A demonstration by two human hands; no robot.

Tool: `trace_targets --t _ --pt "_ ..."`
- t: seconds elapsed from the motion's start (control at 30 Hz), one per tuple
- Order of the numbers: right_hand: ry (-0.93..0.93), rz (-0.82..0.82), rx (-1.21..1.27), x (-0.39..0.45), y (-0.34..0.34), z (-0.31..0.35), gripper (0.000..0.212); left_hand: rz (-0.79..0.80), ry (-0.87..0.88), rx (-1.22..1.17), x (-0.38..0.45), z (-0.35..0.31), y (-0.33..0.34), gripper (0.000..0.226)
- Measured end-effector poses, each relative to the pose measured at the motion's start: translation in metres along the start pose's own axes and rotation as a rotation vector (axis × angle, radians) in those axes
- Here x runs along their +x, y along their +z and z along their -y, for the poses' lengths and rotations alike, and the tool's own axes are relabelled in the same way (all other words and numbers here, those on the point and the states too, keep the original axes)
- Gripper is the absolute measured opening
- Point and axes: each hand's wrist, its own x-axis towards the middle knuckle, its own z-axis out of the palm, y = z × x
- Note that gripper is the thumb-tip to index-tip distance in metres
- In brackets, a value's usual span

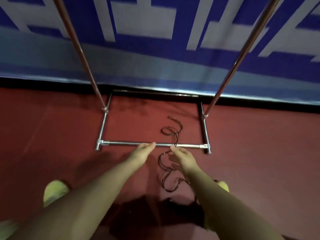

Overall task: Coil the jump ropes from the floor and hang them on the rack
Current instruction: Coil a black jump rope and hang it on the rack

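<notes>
While both arms reach forward and down, we are at the pick-up step, with no rope coiled yet as far as the view shows. Nearest us, yellow shoes (55, 190) stand on the red floor (259, 161). The jump rope (170, 170) lies in loose dark loops running from between our feet, across the front bar, to inside the rack (128, 143) base. Our left hand (142, 152) is released, fingers straight, its tips over that bar. Our right hand (183, 157) hovers above the rope with fingers extended; motion blur prevents confirming any contact. Next, we judge, the right fingers must close around one strand, then gather loops evenly. Beyond stands a blue-and-white wall banner (155, 40).
</notes>
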Motion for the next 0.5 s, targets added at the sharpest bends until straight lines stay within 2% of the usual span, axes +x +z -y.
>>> trace_targets --t 0.13,0.27,0.4,0.5 --pt "0.115 -0.060 -0.143 0.034 -0.013 -0.080 0.031 0.083 -0.094 0.052 0.034 0.072 0.028 0.062" --pt "0.151 -0.117 -0.282 0.060 -0.034 -0.140 0.015 0.162 -0.173 0.111 0.047 0.123 0.057 0.050" --pt "0.207 -0.273 -0.278 0.084 -0.053 -0.184 0.026 0.234 -0.235 0.079 0.052 0.161 0.078 0.035" --pt "0.233 -0.222 -0.318 0.101 -0.050 -0.201 0.021 0.269 -0.240 0.020 0.057 0.179 0.088 0.037"
